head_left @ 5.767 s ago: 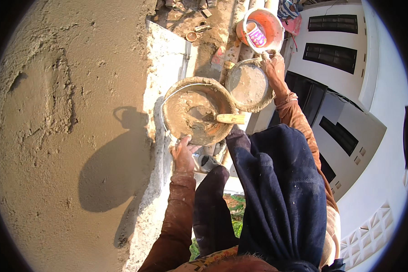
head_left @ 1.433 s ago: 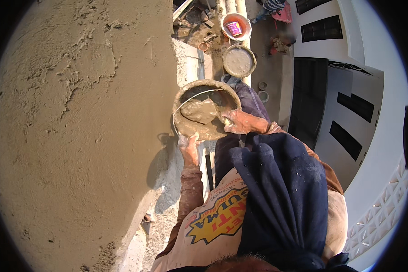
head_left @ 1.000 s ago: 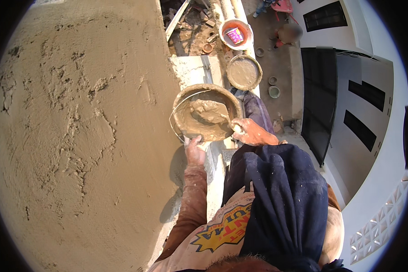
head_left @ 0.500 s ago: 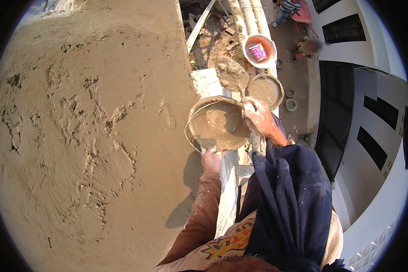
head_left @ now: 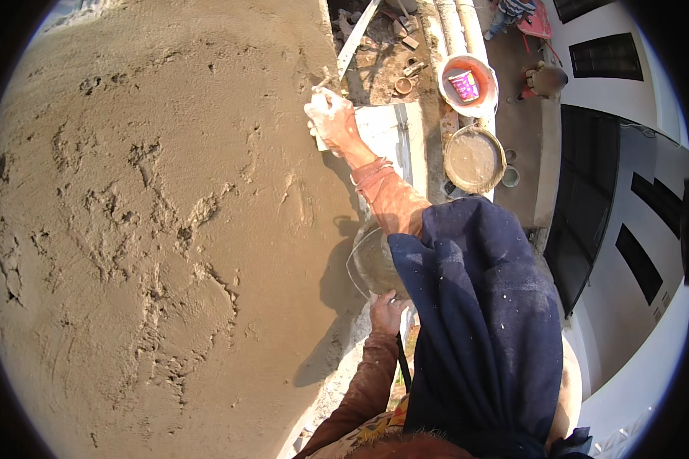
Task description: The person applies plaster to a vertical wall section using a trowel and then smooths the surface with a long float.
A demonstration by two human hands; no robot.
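I see the right hand [head_left: 331, 121] closed around the trowel [head_left: 326, 77] at top centre, against the edge of the brown mortar surface [head_left: 168, 206]. Half a second ago it was beside the mortar bucket [head_left: 357, 256], raising a loaded blade. The left hand [head_left: 388, 312] keeps its fingers pinched on that bucket's rim, now lower in the frame, at centre. I can't make out the blade; only a muddy bit shows past the knuckles. The right forearm and the dark cloth [head_left: 482, 306] block much of the bucket from me. At upper right I have a second bucket [head_left: 473, 188] of wet mix, an orange-lined bucket [head_left: 482, 71] holding a purple tub [head_left: 463, 86], and two small, unclear people [head_left: 546, 80] beyond.
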